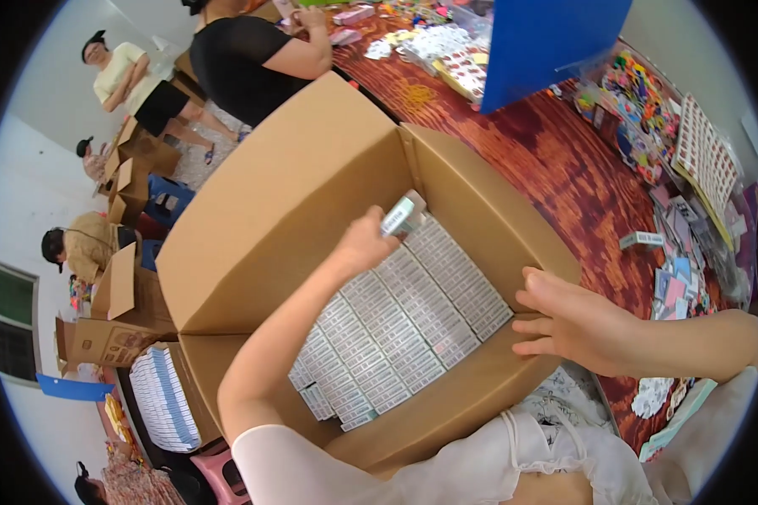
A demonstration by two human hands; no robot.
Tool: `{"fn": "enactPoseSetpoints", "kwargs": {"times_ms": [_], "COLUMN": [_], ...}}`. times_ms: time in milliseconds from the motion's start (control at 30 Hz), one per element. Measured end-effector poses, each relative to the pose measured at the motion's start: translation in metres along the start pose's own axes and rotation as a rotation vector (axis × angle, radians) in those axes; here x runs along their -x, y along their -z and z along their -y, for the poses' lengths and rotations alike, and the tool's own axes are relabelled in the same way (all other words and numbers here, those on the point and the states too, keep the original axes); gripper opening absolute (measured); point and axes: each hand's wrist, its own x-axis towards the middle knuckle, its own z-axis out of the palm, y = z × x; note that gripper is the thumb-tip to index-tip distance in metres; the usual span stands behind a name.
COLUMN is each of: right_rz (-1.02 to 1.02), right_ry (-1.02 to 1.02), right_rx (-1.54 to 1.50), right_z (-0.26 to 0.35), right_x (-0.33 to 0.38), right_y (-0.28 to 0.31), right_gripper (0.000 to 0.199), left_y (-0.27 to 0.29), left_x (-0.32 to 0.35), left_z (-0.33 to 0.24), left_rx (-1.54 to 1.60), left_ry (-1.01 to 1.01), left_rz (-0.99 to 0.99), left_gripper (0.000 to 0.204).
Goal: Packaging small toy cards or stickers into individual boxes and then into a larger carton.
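A large open cardboard box [472,210] stands in front of me, with rows of small white-and-green cartons [396,324] packed tightly along its bottom. My left hand [367,244] reaches inside and grips a small carton [403,215] at the far end of the rows, near the far corner. The fingers partly cover that carton. Over the right wall of the cardboard box is my right hand [568,324], its fingers apart and nothing in them. Its fingertips are at the rim; I cannot tell whether they touch it.
A table with a red wood-grain top [522,160] holds colourful trinkets [627,93], a lone small carton [642,240] and a blue board [547,50]. Co-workers are at the left and far side. At the left, another box [189,404] holds packed cartons, beside a pink stool [221,478].
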Motion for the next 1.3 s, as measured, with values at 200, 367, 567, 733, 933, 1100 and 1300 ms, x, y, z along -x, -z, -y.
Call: {"fn": "enactPoseSetpoints", "kwargs": {"times_ms": [200,367,567,733,933,1100,1300], "right_rz": [-0.024,0.431,0.136,0.371,0.293,0.336,0.284], "right_ry": [0.011,0.406,0.368,0.247,0.215,0.2,0.357], "right_rx": [0.133,-0.061,0.018,0.293,0.418,0.47,1.461], "right_z": [-0.009,0.088,0.082,0.039,0.01,0.004,0.012], "right_x": [-0.117,-0.132,-0.101,-0.101,-0.078,-0.063,-0.074], "right_y": [-0.043,-0.061,-0.072,-0.019,0.03,0.019,0.006], "right_gripper": [0.096,0.073,0.059,0.026,0.024,0.029,0.069], "left_y": [-0.013,0.097,0.149,0.078,0.01,-0.007,0.001], "left_x": [-0.017,-0.007,0.014,0.029,0.056,0.066,0.043], "left_z": [0.008,-0.102,-0.126,-0.025,-0.017,-0.021,-0.012], "left_rx": [0.063,-0.032,-0.206,0.064,0.81,0.957,0.938], "left_ry": [0.058,-0.135,-0.079,-0.442,-0.104,-0.104,-0.116], "left_rz": [0.143,0.158,0.278,0.093,0.327,0.36,0.318], "left_gripper": [0.045,0.042,0.04,0.038,0.041,0.045,0.042]}}
